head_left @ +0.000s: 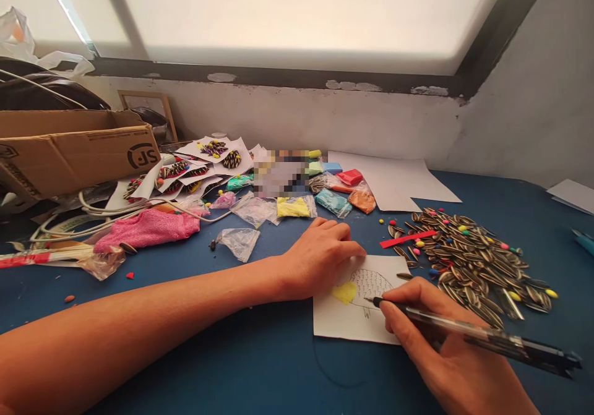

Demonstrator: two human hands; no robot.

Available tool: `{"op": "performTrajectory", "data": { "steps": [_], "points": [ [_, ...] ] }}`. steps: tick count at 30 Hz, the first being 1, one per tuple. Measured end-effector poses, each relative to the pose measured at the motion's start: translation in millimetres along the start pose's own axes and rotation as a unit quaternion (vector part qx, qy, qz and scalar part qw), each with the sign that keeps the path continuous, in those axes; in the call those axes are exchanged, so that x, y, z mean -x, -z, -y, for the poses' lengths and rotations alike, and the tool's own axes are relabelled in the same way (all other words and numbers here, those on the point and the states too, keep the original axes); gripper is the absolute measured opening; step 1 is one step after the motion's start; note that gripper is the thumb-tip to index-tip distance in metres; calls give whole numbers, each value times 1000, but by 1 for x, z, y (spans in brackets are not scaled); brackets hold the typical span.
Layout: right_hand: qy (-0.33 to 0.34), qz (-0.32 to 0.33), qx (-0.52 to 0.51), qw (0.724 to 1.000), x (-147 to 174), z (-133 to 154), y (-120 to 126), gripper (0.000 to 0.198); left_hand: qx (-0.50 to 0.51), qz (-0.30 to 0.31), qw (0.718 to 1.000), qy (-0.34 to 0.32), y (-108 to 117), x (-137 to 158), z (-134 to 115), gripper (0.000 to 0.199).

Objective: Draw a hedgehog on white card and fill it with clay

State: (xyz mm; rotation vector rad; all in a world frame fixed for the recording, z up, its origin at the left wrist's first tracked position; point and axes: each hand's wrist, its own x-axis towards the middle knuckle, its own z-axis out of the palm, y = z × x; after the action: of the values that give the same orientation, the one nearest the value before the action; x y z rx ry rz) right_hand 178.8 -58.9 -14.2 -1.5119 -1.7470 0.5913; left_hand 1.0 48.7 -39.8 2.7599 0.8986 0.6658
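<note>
One pen [487, 333] at one card [330, 325]

Far L is a brown box [78, 155]. White cords [54, 220] lie in front of it, w/ a pink cloth [148, 237] next to them. Then seed cards [237, 147] sit in a messy heap, btwn the box and some small bags [293, 207]. The bags have color stuff in them: yellow, blue, orange, red etc.

The L hand [320, 257] is palm down at the top L part of the card. Its fingers are a bit bent and close together. Can't tell if they pinch anything, b/c the hand hides it.

The card lies flat on the blue table [260, 353]. It has a drawing [371, 284]: a round shape w/ lots of tiny curvy marks, plus small legs at the bottom. A yellow spot [344, 292] is on its L side.

The R hand [445, 347] is at the card's R side. Its fingers and thumb are closed on the black pen, nr the tip. The tip points L, at the low part of the drawing. Can't tell if it touches.

Last, far R, is a big pile of stripy seeds [482, 263] w/ little color balls [551, 293] mixed in.
</note>
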Motion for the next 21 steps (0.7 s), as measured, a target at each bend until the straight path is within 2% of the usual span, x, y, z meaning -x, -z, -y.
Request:
{"op": "performTrajectory", "data": {
  "steps": [18, 21],
  "points": [
    [49, 83, 31, 995, -6, -8, 3, 16, -8, 2, 1000, 10, -2, 0, 0, 30],
    [44, 70, 32, 996, -6, -7, 2, 17, -6, 1, 1000, 8, -2, -1, 0, 30]
  ]
}}
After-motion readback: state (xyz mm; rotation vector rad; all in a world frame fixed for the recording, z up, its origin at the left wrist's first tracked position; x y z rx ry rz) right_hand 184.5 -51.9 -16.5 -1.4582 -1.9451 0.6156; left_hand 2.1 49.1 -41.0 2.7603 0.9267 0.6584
